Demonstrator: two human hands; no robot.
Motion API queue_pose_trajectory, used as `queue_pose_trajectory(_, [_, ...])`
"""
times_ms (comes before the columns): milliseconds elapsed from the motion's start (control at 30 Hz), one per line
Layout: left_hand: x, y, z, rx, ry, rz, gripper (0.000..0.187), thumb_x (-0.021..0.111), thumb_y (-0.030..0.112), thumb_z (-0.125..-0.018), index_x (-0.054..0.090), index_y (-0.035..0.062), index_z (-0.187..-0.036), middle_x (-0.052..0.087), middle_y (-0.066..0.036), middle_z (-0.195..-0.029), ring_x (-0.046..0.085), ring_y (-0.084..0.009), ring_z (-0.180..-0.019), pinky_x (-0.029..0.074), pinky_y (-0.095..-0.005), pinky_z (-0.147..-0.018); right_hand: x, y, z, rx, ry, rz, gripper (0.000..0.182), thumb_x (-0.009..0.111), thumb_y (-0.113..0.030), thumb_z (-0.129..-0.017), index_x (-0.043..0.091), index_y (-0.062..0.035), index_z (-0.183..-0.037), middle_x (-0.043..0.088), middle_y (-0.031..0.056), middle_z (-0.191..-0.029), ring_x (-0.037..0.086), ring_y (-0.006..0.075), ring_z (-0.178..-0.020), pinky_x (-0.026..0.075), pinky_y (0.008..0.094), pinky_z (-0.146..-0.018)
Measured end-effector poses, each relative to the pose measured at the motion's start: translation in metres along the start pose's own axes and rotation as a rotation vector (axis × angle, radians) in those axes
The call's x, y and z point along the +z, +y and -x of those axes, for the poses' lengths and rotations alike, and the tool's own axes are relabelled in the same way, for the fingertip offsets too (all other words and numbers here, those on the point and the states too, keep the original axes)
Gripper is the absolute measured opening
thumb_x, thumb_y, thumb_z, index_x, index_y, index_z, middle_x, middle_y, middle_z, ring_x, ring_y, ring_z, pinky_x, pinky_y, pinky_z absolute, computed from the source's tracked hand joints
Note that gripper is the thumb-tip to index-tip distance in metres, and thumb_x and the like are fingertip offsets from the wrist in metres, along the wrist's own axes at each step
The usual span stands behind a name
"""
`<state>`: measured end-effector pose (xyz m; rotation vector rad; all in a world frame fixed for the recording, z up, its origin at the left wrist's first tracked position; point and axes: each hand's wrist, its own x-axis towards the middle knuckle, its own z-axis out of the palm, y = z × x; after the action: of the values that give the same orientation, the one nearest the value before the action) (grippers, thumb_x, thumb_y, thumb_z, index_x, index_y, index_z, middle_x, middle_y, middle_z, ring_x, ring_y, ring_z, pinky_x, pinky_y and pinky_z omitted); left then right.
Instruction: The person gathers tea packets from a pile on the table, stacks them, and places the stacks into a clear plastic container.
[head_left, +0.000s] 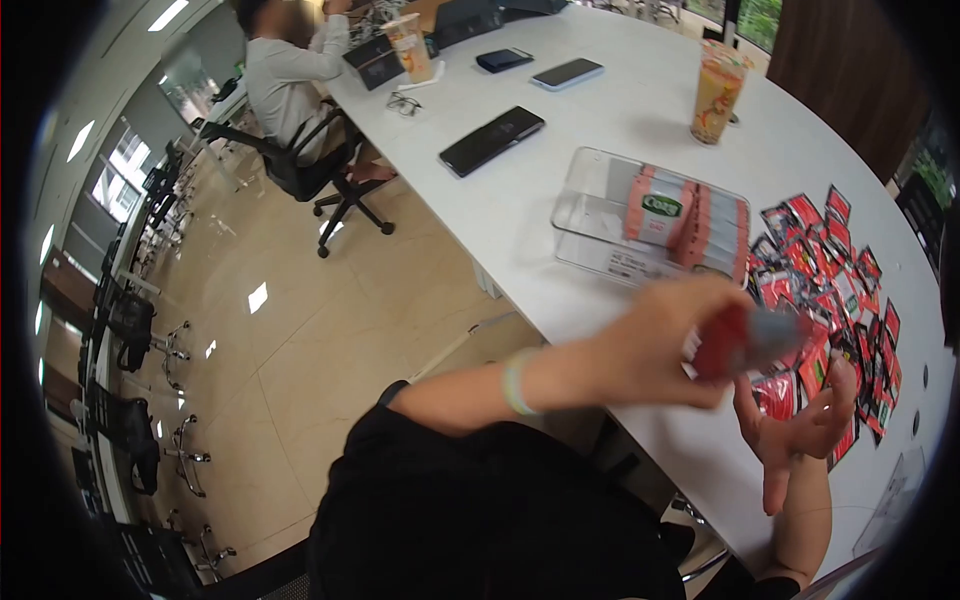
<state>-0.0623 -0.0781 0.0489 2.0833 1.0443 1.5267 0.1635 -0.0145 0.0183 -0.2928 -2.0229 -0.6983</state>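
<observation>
The left hand [665, 340] is wrapped around a red and grey sachet [745, 340], gripping it tight just above the table edge, blurry from moving. The right hand [800, 425] sits under it with the palm up and fingers loose, holding nothing. If I were sorting these, I'd keep the sachet flat and drop it upright into the clear plastic bin [650, 215] next to the pink packets [690, 225], instead of back on the pile of red sachets [830, 290] spread over the white table [590, 110]
</observation>
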Motion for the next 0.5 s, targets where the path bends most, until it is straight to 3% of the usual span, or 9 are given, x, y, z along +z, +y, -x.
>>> queue_pose_trajectory(33, [-0.017,0.000,0.000,-0.093,0.029,-0.063,0.050,0.075,0.014,-0.061,0.052,0.0001,-0.103,0.059,-0.010,-0.088,0.059,-0.0191,-0.077,0.047,-0.0295,-0.070,0.003,0.001,0.000,-0.107,0.090,-0.030,0.125,0.075,-0.004,-0.061,-0.019,-0.0415,-0.134,0.022,0.0226,-0.130,0.040,0.0393,-0.107,0.045,0.0495,-0.084])
queue_pose_trajectory(67, [-0.036,-0.002,-0.001,-0.184,0.053,-0.122,0.049,0.074,0.017,-0.062,0.053,-0.0012,-0.102,0.060,-0.012,-0.088,0.059,-0.0231,-0.077,0.047,-0.0320,-0.072,-0.001,-0.006,0.001,-0.005,0.024,-0.055,0.123,0.075,-0.008,-0.062,-0.018,-0.0526,-0.130,0.022,0.0219,-0.130,0.041,0.0383,-0.104,0.045,0.0493,-0.081])
queue_pose_trajectory(133, [-0.064,-0.006,-0.013,-0.478,0.052,-0.027,0.047,0.074,0.020,-0.063,0.055,-0.0037,-0.099,0.062,-0.011,-0.086,0.059,-0.0171,-0.075,0.047,-0.0274,-0.070,0.001,-0.007,0.018,-0.058,-0.031,-0.167,0.123,0.074,-0.008,-0.062,-0.018,-0.0514,-0.131,0.021,0.0214,-0.131,0.042,0.0367,-0.101,0.046,0.0470,-0.075])
queue_pose_trajectory(233, [-0.081,-0.029,-0.020,-0.501,0.050,-0.011,0.043,0.071,0.021,-0.066,0.056,-0.0057,-0.097,0.062,-0.010,-0.085,0.057,-0.0132,-0.073,0.047,-0.0242,-0.067,0.009,-0.018,0.036,-0.141,-0.111,-0.373,0.115,0.072,-0.007,-0.064,-0.008,-0.0517,-0.134,0.025,0.0176,-0.131,0.046,0.0343,-0.095,0.046,0.0426,-0.068])
queue_pose_trajectory(333, [-0.083,-0.040,-0.029,-0.656,-0.143,-0.112,0.044,0.069,0.014,-0.071,0.053,-0.0059,-0.106,0.062,-0.010,-0.095,0.057,-0.0117,-0.083,0.046,-0.0242,-0.076,0.013,-0.027,0.031,-0.050,-0.178,-0.550,0.105,0.066,-0.005,-0.070,-0.003,-0.0503,-0.134,0.032,0.0131,-0.126,0.046,0.0290,-0.102,0.046,0.0409,-0.070])
queue_pose_trajectory(500, [-0.082,-0.058,-0.043,-0.794,-0.294,-0.057,0.043,0.066,0.014,-0.073,0.052,-0.0064,-0.108,0.061,-0.011,-0.098,0.057,-0.0134,-0.086,0.045,-0.0250,-0.081,0.015,-0.026,0.032,0.014,-0.186,-0.601,0.102,0.064,-0.002,-0.069,0.002,-0.0502,-0.134,0.033,0.0157,-0.126,0.050,0.0281,-0.097,0.047,0.0356,-0.067])
